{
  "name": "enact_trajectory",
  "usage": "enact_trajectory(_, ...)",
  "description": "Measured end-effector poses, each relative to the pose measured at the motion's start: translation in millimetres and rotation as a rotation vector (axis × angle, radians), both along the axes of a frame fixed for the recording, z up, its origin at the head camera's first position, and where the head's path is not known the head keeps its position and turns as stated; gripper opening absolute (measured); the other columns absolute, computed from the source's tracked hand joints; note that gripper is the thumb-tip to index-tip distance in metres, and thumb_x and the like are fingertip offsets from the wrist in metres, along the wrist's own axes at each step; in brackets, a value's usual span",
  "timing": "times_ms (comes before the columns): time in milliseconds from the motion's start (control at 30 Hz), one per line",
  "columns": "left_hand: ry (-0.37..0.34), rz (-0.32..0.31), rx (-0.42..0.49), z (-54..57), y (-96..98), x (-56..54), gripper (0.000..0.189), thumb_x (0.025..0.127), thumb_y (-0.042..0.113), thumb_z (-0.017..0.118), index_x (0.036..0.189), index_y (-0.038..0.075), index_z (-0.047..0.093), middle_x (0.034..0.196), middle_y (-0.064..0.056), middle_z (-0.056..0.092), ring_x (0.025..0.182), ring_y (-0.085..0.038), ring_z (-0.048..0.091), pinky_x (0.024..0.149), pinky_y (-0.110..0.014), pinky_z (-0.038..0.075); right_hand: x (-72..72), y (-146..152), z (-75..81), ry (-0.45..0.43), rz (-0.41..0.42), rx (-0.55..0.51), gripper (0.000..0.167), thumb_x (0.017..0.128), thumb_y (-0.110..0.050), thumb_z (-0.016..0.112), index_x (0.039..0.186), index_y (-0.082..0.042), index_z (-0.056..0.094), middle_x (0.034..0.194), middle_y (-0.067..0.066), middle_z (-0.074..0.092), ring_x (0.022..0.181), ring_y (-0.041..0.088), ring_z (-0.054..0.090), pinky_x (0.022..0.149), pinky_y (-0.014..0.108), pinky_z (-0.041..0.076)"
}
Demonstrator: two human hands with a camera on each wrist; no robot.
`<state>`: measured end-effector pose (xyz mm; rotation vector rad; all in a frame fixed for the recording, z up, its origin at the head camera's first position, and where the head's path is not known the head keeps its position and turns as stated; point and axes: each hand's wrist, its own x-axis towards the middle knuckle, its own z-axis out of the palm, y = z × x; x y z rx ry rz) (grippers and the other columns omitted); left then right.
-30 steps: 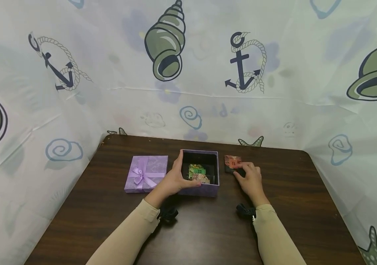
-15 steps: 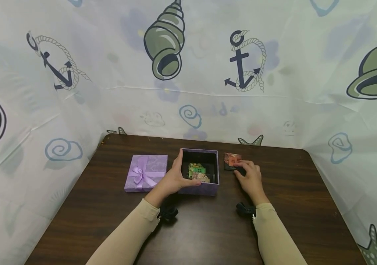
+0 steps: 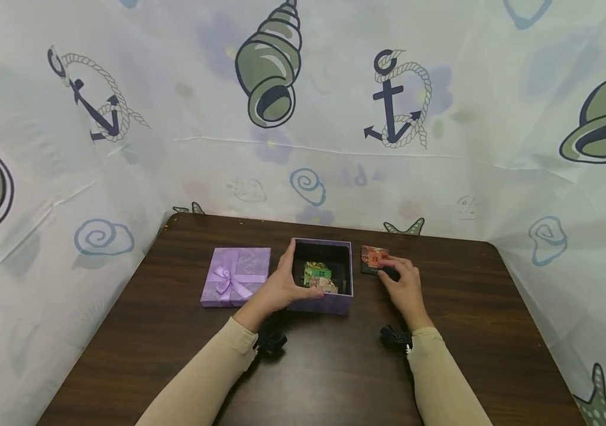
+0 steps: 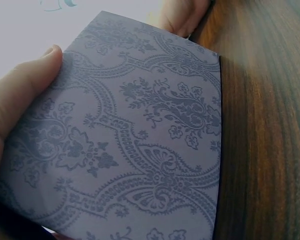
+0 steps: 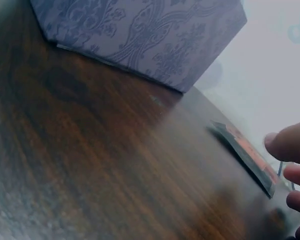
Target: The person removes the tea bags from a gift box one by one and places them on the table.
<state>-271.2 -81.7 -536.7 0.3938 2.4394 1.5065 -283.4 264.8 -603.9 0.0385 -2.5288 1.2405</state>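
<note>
In the head view my left hand grips the near left corner of an uncovered purple box, thumb along the front rim and fingers on the left side. The left wrist view shows the thumb against the box's patterned wall. Inside lie small flat pieces with green and tan house pictures. Right of the box is a thin flat piece with a red picture and dark edge. My right hand reaches over its near right corner. In the right wrist view the thumb stands apart from the piece; fingertip contact is unclear.
A purple lid with a ribbon bow lies left of the box. Everything stands on a dark wooden table. A white cloth printed with shells and anchors hangs behind and at the sides.
The right thumb has shifted slightly up toward the index finger. The left hand and the box keep their places, and the view has moved a little.
</note>
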Motion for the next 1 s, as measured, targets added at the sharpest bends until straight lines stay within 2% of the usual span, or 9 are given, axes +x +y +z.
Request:
enact_trajectory(133,-0.004,-0.006,-0.010,1.2,-0.7,-1.1,0.155,0.072,0.057,0.101,0.172,0.042,-0.017,0.186,-0.008,-0.004,0.170,-0.041,0.009,0.130,-0.069,0.027,-0.9,0.2,0.7,0.017,-0.032,-0.111,0.023,0.100,-0.009,0.079,0.121,0.000,0.077,0.133,0.022,0.065,0.122,0.038,0.052,0.104,0.049,0.036)
enact_trajectory(333,-0.035,-0.018,-0.014,1.7,-0.8,-3.0,0.158,0.071,0.053,0.103,0.172,0.042,-0.019,0.185,-0.010,-0.006,0.171,-0.041,-0.002,0.131,-0.071,0.023,1.8,1.7,0.8,0.013,-0.065,-0.160,0.017,0.102,-0.007,0.077,0.116,0.002,0.076,0.123,0.022,0.063,0.114,0.033,0.054,0.101,0.044,0.040)
enact_trajectory(500,-0.033,-0.002,0.034,0.2,0.6,-2.2,0.158,0.070,0.050,0.104,0.173,0.042,-0.015,0.186,-0.007,-0.004,0.170,-0.043,0.008,0.130,-0.069,0.026,8.1,1.5,1.3,0.044,-0.116,-0.247,0.017,0.105,-0.011,0.073,0.116,0.001,0.076,0.120,0.017,0.063,0.109,0.020,0.055,0.097,0.030,0.042)
enact_trajectory(633,-0.039,0.015,0.086,-2.0,1.8,-1.0,0.155,0.071,0.047,0.104,0.173,0.044,-0.012,0.186,-0.007,-0.002,0.169,-0.043,0.016,0.131,-0.067,0.026,14.4,-3.4,4.2,0.066,-0.155,-0.415,0.022,0.109,-0.013,0.069,0.122,0.004,0.071,0.118,0.014,0.064,0.104,0.012,0.054,0.089,0.019,0.043)
enact_trajectory(733,-0.054,0.026,0.106,-2.2,1.9,0.1,0.154,0.071,0.045,0.104,0.173,0.047,-0.012,0.186,-0.009,0.003,0.166,-0.044,0.024,0.131,-0.066,0.028,18.2,-13.2,10.9,0.077,-0.160,-0.493,0.025,0.110,-0.010,0.065,0.126,0.010,0.067,0.118,0.017,0.064,0.102,0.010,0.054,0.086,0.015,0.044)
enact_trajectory(833,-0.066,0.039,0.112,-1.2,1.6,1.0,0.153,0.072,0.044,0.104,0.172,0.049,-0.011,0.185,-0.012,0.006,0.162,-0.048,0.033,0.129,-0.067,0.032,21.6,-25.8,22.5,0.108,-0.132,-0.502,0.025,0.110,-0.004,0.063,0.126,0.014,0.065,0.117,0.022,0.063,0.101,0.010,0.055,0.086,0.016,0.044)
enact_trajectory(900,-0.070,0.041,0.120,-0.1,1.6,1.4,0.152,0.072,0.044,0.104,0.172,0.049,-0.010,0.185,-0.012,0.006,0.162,-0.049,0.033,0.128,-0.068,0.033,24.1,-33.2,32.3,0.137,-0.097,-0.507,0.023,0.109,-0.002,0.063,0.125,0.015,0.065,0.116,0.022,0.064,0.100,0.011,0.056,0.086,0.018,0.045)
enact_trajectory(1000,-0.071,0.029,0.128,0.4,1.8,1.3,0.152,0.073,0.043,0.104,0.173,0.048,-0.010,0.185,-0.012,0.004,0.162,-0.048,0.032,0.128,-0.068,0.032,29.5,-42.3,49.8,0.172,-0.031,-0.522,0.020,0.109,-0.002,0.064,0.123,0.012,0.066,0.112,0.016,0.065,0.097,0.012,0.056,0.083,0.018,0.046)
